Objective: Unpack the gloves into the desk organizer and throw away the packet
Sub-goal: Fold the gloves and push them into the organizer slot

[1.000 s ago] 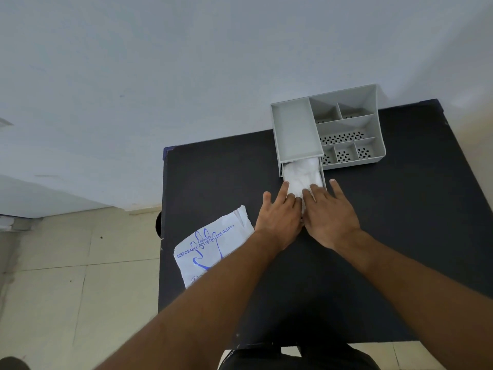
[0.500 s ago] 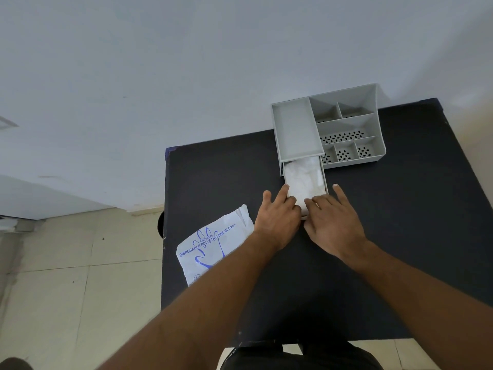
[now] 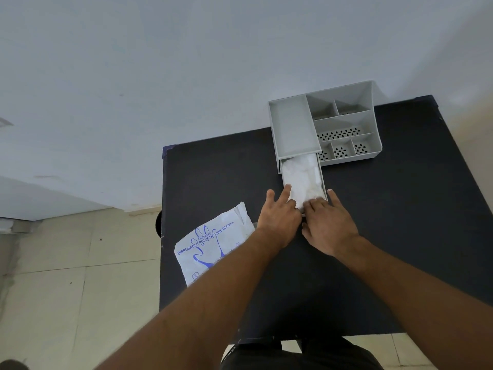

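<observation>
A grey desk organizer [image 3: 293, 126] stands at the far side of the black table [image 3: 218, 182]. Its drawer [image 3: 323, 180] is pulled out toward me and holds a wad of clear white gloves [image 3: 302, 180]. My left hand [image 3: 280, 218] rests at the drawer's near left corner, fingers touching the gloves. My right hand [image 3: 329, 227] lies at the drawer's near right corner, fingertips on the front edge and the gloves. The white glove packet [image 3: 210, 249] with blue print lies flat on the table's left edge, partly under my left forearm.
The organizer's right half has several open compartments [image 3: 344, 134] with perforated floors. A pale wall rises behind the table. Tiled floor [image 3: 66, 276] lies to the left, below the table's edge.
The drawer has slid out further toward me, showing more of the gloves. Both hands have drawn back with its front edge.
</observation>
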